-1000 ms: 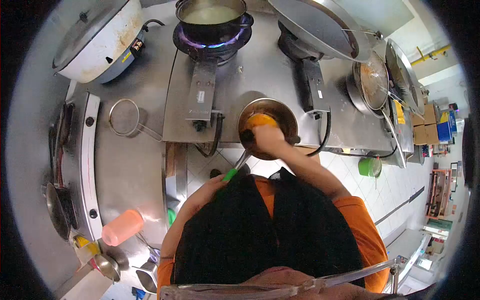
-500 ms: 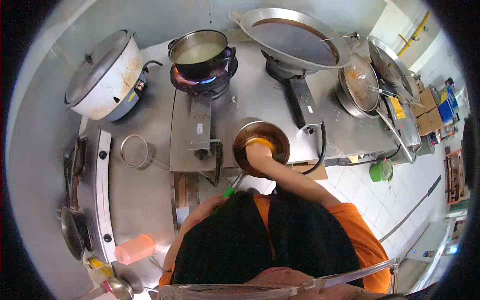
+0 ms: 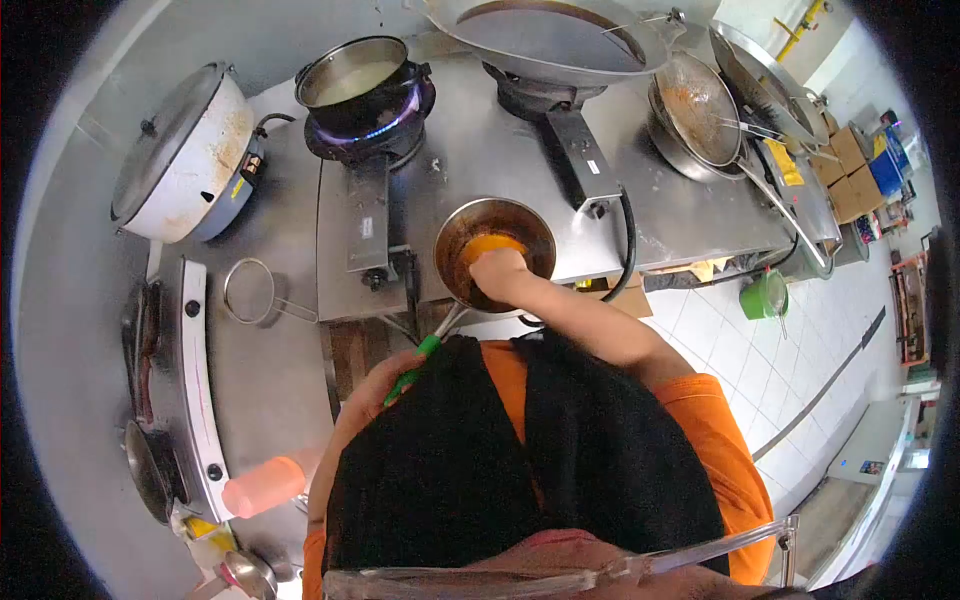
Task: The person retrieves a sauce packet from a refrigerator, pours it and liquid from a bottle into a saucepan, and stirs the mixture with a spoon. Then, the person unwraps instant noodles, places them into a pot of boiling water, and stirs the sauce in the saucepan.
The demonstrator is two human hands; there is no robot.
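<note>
My left hand point(image 3: 388, 378) is closed around the green grip point(image 3: 427, 347) of a deep metal pan point(image 3: 530, 222). The pan sits at the front edge of the steel counter, its brown-stained inside facing me. Inside it, my right hand point(image 3: 497, 272) is closed on an orange-yellow piece point(image 3: 494, 243) pressed against the pan's inner wall. Whether that piece is a sponge, cloth or scraper does not show, since my fingers cover part of it.
A pot point(image 3: 352, 85) of pale liquid stands over a lit burner. Behind the pan is a large wok point(image 3: 560, 40). A wire strainer point(image 3: 249, 291), a white cooker point(image 3: 185, 160) and a pink cup point(image 3: 265, 487) stand left. At right are strainers over a bowl point(image 3: 690, 150) and a green bucket point(image 3: 762, 297).
The whole view has shifted, so the stove and pots appear higher and further left. My right hand stays in the pan with the orange-yellow piece; more of the green grip and left hand shows.
</note>
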